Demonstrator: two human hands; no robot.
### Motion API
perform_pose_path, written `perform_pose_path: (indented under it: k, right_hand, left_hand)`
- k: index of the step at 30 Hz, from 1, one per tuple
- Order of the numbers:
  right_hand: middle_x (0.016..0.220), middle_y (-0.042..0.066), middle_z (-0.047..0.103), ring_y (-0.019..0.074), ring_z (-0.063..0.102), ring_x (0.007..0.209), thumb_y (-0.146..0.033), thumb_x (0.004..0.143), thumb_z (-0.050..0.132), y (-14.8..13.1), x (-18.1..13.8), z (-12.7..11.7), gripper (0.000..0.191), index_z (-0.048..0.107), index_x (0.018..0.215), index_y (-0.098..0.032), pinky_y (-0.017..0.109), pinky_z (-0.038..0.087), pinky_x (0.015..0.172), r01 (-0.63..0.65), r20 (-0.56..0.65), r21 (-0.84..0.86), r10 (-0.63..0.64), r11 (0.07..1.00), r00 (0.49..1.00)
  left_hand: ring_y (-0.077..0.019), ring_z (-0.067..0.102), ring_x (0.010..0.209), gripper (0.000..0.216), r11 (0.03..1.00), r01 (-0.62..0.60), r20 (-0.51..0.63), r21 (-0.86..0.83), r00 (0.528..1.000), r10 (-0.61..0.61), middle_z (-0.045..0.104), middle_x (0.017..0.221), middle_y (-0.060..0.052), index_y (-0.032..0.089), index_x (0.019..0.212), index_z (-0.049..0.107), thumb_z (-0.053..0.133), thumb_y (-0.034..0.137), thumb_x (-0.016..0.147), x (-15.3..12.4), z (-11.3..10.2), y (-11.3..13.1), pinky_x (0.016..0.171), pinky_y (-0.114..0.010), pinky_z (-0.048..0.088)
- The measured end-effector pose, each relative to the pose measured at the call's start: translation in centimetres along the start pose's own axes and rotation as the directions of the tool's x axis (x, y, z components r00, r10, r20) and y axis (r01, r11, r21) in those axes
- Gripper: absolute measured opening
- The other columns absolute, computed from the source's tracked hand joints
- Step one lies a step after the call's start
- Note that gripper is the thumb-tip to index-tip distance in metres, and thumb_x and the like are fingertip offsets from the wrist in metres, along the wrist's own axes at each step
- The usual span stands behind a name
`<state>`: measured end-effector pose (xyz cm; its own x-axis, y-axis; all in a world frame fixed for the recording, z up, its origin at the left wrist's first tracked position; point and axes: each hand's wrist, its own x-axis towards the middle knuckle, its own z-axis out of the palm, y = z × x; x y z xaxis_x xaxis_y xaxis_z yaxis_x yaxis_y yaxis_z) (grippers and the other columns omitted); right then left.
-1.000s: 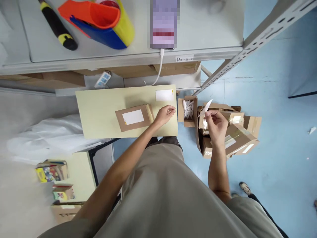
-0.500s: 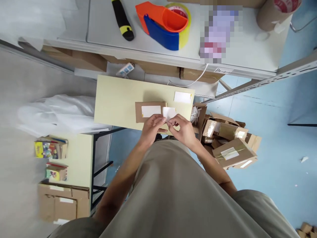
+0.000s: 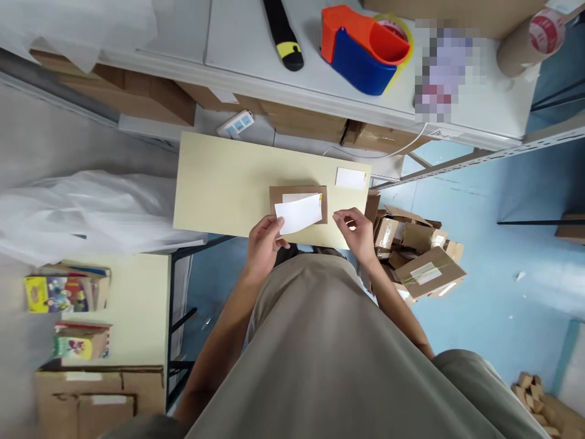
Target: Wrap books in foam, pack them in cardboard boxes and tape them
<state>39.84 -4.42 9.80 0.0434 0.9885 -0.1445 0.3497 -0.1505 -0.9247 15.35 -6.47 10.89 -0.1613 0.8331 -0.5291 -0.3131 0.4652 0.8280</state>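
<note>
My left hand [image 3: 264, 247] pinches a white label [image 3: 299, 213] by its lower left corner. The label is spread out above a small brown cardboard box [image 3: 274, 196] on the pale yellow tabletop, covering much of it. Part of another white label [image 3: 297, 197] on the box shows behind the held one. Just right of the box, apart from the label, is my right hand [image 3: 357, 235], its thumb and forefinger closed together. Whether anything small is between those fingertips cannot be made out. Another white label [image 3: 351, 177] lies at the tabletop's right end.
A grey shelf [image 3: 256, 67] beyond the tabletop [image 3: 219, 183] holds a black-and-yellow cutter [image 3: 284, 36], an orange-and-blue tape dispenser [image 3: 361, 52] and a brown tape roll [image 3: 518, 52]. Cardboard boxes [image 3: 429, 271] are piled at right. Plastic sheeting [image 3: 91, 207] and books [image 3: 64, 292] are at left.
Both hands were together at the curled label; now they are apart. My right hand has let go and shifted right, while my left hand keeps the label, now spread out. The view has shifted too.
</note>
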Motion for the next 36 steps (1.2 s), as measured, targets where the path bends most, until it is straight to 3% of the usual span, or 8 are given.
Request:
perform_pose_path:
  k: [8, 14, 21, 29, 36]
  right_hand:
    - [0.108, 0.008, 0.084, 0.0193, 0.071, 0.078, -0.075, 0.089, 0.08, 1.0, -1.1, 4.7, 0.053, 0.083, 0.104, -0.024, 0.037, 0.061, 0.077, -0.233, 0.023, 0.119, 0.232, 0.965, 0.973]
    - [0.095, 0.006, 0.082, 0.0195, 0.071, 0.076, -0.075, 0.087, 0.082, 1.0, -2.1, 6.6, 0.052, 0.078, 0.094, -0.023, 0.036, 0.061, 0.075, -0.279, -0.05, 0.15, 0.289, 0.949, 0.956]
    - [0.096, 0.005, 0.081, 0.0201, 0.073, 0.08, -0.076, 0.088, 0.078, 1.5, -2.4, 7.8, 0.053, 0.079, 0.099, -0.024, 0.034, 0.061, 0.072, -0.333, -0.081, 0.168, 0.35, 0.928, 0.933]
    - [0.086, 0.004, 0.078, 0.0207, 0.073, 0.075, -0.077, 0.087, 0.081, 2.3, -1.9, 8.2, 0.054, 0.076, 0.093, -0.024, 0.035, 0.06, 0.073, -0.335, -0.04, 0.18, 0.348, 0.925, 0.937]
    - [0.092, 0.007, 0.082, 0.0232, 0.075, 0.083, -0.07, 0.094, 0.072, 4.3, -0.7, 7.7, 0.047, 0.076, 0.094, -0.024, 0.037, 0.062, 0.082, -0.283, 0.002, -0.042, 0.284, 0.958, 0.959]
  left_hand:
    - [-0.0117, 0.06, 0.066, 0.05, 0.998, 0.069, 0.135, 0.004, 0.988, -0.069, 0.066, 0.084, 0.001, 0.024, 0.09, 0.066, 0.095, 0.06, 0.072, 2.5, -3.3, 1.0, 0.045, -0.02, 0.055]
    - [-0.0112, 0.058, 0.066, 0.05, 0.993, 0.12, 0.236, 0.012, 0.964, -0.119, 0.06, 0.08, 0.002, 0.023, 0.089, 0.067, 0.097, 0.058, 0.071, 4.1, -4.4, 1.3, 0.046, -0.018, 0.055]
    - [-0.011, 0.053, 0.064, 0.046, 0.989, 0.144, 0.274, 0.017, 0.951, -0.144, 0.052, 0.075, 0.004, 0.022, 0.089, 0.069, 0.098, 0.055, 0.072, 5.7, -5.3, 0.7, 0.047, -0.018, 0.056]
    - [-0.0137, 0.065, 0.077, 0.046, 0.992, 0.103, 0.238, 0.068, 0.964, -0.117, 0.069, 0.094, -0.002, 0.021, 0.094, 0.072, 0.093, 0.058, 0.076, 6.7, -6.0, -0.8, 0.052, -0.019, 0.061]
    - [-0.0195, 0.073, 0.083, 0.05, 0.958, 0.022, 0.071, 0.287, 0.997, -0.044, 0.077, 0.089, -0.004, 0.02, 0.095, 0.075, 0.089, 0.065, 0.077, 8.7, -7.2, -4.8, 0.069, -0.032, 0.071]
